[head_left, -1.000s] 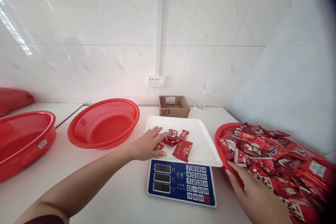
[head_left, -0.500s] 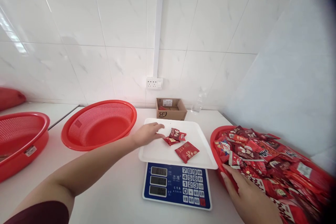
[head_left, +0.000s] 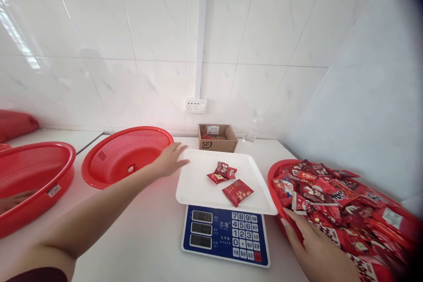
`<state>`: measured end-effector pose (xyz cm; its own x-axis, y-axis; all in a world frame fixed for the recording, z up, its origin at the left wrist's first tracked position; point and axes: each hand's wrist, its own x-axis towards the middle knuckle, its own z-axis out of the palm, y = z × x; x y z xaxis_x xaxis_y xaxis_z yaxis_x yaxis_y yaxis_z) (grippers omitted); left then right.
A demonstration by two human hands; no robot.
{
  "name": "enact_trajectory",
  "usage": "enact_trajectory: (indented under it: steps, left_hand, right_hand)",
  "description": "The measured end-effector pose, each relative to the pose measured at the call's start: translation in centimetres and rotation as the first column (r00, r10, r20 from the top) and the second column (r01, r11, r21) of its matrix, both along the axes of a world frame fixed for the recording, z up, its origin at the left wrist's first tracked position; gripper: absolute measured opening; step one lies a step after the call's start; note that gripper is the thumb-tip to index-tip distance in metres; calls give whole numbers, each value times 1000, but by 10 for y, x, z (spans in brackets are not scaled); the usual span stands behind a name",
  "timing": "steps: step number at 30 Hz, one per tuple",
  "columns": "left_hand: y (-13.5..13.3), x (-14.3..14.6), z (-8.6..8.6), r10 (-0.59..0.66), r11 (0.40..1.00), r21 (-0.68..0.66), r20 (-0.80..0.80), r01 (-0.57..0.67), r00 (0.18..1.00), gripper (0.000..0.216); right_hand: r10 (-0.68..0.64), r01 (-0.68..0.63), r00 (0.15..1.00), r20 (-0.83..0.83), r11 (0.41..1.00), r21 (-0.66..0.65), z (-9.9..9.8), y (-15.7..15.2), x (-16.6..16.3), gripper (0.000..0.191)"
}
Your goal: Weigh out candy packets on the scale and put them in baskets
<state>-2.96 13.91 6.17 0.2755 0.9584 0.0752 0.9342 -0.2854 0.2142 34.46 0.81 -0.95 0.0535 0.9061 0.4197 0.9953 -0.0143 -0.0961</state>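
My left hand (head_left: 170, 159) is open and holds nothing. Its spread fingers hover over the left edge of the white weighing tray (head_left: 194, 185). Several small red snack packets (head_left: 222, 172) lie near the middle of that tray, and a larger red packet (head_left: 238, 192) lies closer to the front. Below the tray sits the blue scale (head_left: 226, 235) with its displays and keypad. My right hand (head_left: 319, 246) grips the near left rim of a red basket (head_left: 276, 172) heaped with red snack packets (head_left: 343, 202); part of its fingers is hidden.
A round red basket (head_left: 99, 178) stands left of the scale. Farther left is another red basket (head_left: 62, 172), with another person's hand (head_left: 16, 201) in it. An open cardboard box (head_left: 218, 144) and a clear plastic bottle (head_left: 251, 132) stand by the wall.
My left hand has moved left, away from the packets to the tray's edge. The scale's top reading has changed. Another person's hand now shows more in the far left basket.
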Motion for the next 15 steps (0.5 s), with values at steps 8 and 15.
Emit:
enact_trajectory:
  steps: [8, 15]
  left_hand:
    - [-16, 141, -23, -403, 907, -129, 16, 402, 915, 82]
    - [-8, 166, -27, -466, 884, 10, -48, 467, 883, 48]
  right_hand:
    - [-36, 37, 999, 21, 998, -41, 7, -1, -4, 46]
    - [-15, 14, 1000, -14, 999, -45, 5, 0, -2, 45]
